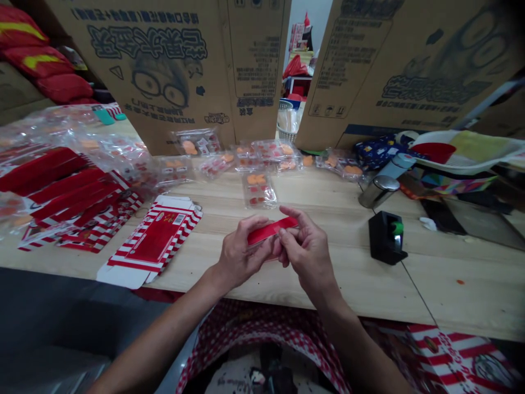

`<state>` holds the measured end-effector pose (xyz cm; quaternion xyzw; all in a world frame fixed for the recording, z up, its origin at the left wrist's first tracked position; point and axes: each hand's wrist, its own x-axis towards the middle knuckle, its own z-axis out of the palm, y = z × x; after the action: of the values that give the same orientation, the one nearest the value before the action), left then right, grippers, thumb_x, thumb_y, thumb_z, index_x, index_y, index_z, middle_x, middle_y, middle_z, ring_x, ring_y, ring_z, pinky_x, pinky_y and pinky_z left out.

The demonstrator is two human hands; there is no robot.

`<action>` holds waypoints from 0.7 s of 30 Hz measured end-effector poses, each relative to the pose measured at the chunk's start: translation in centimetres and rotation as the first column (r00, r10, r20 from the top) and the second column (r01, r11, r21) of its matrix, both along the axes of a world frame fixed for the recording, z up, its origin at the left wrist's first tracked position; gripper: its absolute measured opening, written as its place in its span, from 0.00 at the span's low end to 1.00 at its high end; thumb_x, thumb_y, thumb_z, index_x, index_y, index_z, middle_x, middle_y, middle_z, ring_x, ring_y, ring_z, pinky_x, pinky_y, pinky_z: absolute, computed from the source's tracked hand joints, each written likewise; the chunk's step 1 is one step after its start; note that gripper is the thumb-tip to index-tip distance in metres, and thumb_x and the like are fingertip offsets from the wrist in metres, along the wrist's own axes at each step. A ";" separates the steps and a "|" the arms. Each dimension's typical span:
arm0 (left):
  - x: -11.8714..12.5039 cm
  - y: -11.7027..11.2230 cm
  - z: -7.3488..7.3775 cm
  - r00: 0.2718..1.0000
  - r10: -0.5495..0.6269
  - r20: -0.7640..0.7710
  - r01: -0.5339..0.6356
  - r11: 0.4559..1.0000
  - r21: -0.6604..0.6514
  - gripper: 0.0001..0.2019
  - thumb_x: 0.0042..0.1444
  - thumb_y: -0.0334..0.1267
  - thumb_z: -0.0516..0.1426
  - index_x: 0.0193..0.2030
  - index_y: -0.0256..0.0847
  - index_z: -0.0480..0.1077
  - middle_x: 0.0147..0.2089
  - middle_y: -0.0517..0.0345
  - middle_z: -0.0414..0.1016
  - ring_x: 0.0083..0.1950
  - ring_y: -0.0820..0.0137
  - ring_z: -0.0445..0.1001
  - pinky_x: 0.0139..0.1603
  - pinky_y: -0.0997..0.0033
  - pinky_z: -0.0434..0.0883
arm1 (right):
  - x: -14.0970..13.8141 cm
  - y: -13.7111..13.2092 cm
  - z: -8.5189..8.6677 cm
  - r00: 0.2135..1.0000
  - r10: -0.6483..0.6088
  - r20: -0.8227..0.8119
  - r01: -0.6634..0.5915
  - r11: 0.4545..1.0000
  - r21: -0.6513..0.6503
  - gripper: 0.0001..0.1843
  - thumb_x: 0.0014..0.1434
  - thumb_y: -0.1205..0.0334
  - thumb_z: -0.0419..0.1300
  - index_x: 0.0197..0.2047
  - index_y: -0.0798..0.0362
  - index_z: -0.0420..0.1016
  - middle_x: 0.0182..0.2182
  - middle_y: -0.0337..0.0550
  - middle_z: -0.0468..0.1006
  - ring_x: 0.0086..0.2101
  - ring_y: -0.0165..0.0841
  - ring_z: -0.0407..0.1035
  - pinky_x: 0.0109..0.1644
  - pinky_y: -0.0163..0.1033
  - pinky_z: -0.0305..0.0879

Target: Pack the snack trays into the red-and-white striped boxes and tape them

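Both of my hands are closed on a small red box (pixel 268 232) over the middle of the wooden table. My left hand (pixel 241 251) grips its left end, fingers wrapped along the side. At the right end, my right hand (pixel 309 249) pinches it with the thumb on the red face and a finger along the far edge. Fingers hide much of the box's underside. Just beyond lies a clear packet (pixel 260 189) with orange and red pieces in it. To the left rests a stack of flat red-and-white striped cartons (pixel 158 235).
Folded red cartons (pixel 69 180) and clear packets pile up at far left. Large cardboard boxes (pixel 172 71) stand along the back. On the right are a black tape dispenser (pixel 385 238), a metal-lidded bottle (pixel 379 191) and a white tray (pixel 471 158).
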<state>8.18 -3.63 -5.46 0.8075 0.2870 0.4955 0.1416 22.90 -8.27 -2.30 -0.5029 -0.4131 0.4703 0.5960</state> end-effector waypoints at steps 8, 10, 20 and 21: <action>-0.6 1.2 1.0 0.970 -0.230 -0.082 0.231 0.973 -0.001 0.14 0.63 0.27 0.57 0.55 0.38 0.73 0.51 0.46 0.79 0.51 0.67 0.79 0.50 0.67 0.77 | -0.3 -0.1 -1.4 0.993 -0.062 0.096 0.061 0.998 0.016 0.23 0.61 0.60 0.59 0.59 0.53 0.67 0.18 0.29 0.71 0.18 0.28 0.65 0.21 0.33 0.61; -0.5 1.4 1.7 0.969 -0.232 -0.081 0.228 0.972 -0.049 0.12 0.64 0.29 0.57 0.52 0.37 0.74 0.48 0.47 0.80 0.49 0.67 0.79 0.49 0.68 0.77 | -0.5 -0.1 -1.8 0.995 -0.056 0.083 0.053 0.998 0.037 0.26 0.61 0.62 0.59 0.62 0.53 0.64 0.21 0.31 0.74 0.21 0.29 0.67 0.25 0.34 0.64; -0.1 3.4 3.7 0.979 0.066 -0.194 -0.103 0.978 -0.184 0.04 0.60 0.35 0.59 0.35 0.40 0.71 0.33 0.61 0.75 0.32 0.73 0.72 0.34 0.75 0.66 | 0.5 -1.5 -2.4 0.999 -0.028 0.029 0.029 0.999 -0.036 0.53 0.57 0.60 0.62 0.77 0.50 0.34 0.31 0.38 0.81 0.25 0.34 0.75 0.27 0.37 0.71; -0.9 4.2 2.9 0.983 0.155 -0.097 -0.174 0.953 -0.246 0.04 0.59 0.37 0.60 0.37 0.40 0.70 0.33 0.61 0.75 0.32 0.73 0.72 0.35 0.75 0.67 | 1.4 -2.0 -2.8 0.999 -0.029 0.045 0.031 0.998 -0.060 0.51 0.57 0.58 0.63 0.76 0.50 0.38 0.33 0.40 0.82 0.25 0.34 0.75 0.27 0.37 0.71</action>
<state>7.29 0.52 -2.52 0.7743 0.4196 0.4335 0.1909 24.29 -10.24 -5.07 -0.5372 -0.4041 0.4623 0.5783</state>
